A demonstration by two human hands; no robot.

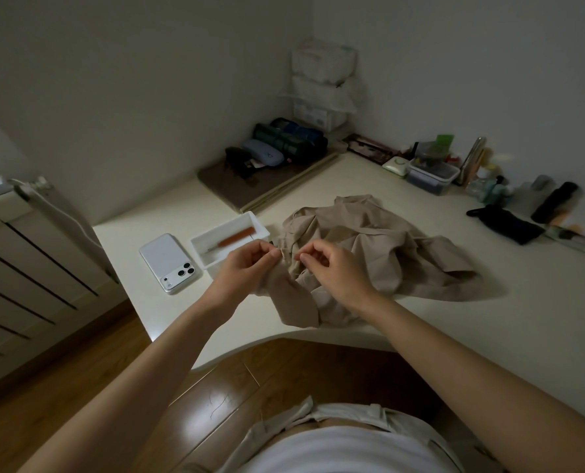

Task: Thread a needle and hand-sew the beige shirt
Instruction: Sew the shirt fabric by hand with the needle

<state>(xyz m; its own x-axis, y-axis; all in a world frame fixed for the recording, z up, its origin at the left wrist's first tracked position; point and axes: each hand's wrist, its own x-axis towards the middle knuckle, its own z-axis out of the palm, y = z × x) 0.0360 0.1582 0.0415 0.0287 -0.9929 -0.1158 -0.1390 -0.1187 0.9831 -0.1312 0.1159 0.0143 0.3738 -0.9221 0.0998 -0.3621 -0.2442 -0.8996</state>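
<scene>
Shirt [369,254], beige and crumpled, lay on the white desk [489,319] near its front edge, with one fold drooping over the edge towards the person. Both hands were held just above the shirt's left part, close together but not touching. The left hand [250,264] had its fingers curled and its thumb and forefinger pressed together at the tips. The right hand [332,268] was curled in the same way, its pinched fingertips facing those of the left. What either pinch held was too thin to make out in the dim light, and I could not tell a needle or thread there. A raised fold of the shirt stood between the two hands.

Just left of the shirt sat a white tray [246,221], partly hidden by the left hand, with an orange-handled tool [238,237] lying in it. A white phone [166,259] lay face down beside the tray, nearer the desk's left edge. Behind them a brown mat [250,189] carried dark rolled cases. A stack of tissue packs [321,83] filled the corner. Along the right wall stood a clear box [432,175] and small bottles, and a black pouch [509,227] lay well apart from the shirt. A radiator [28,250] stood to the left, above a wooden floor [79,370].
</scene>
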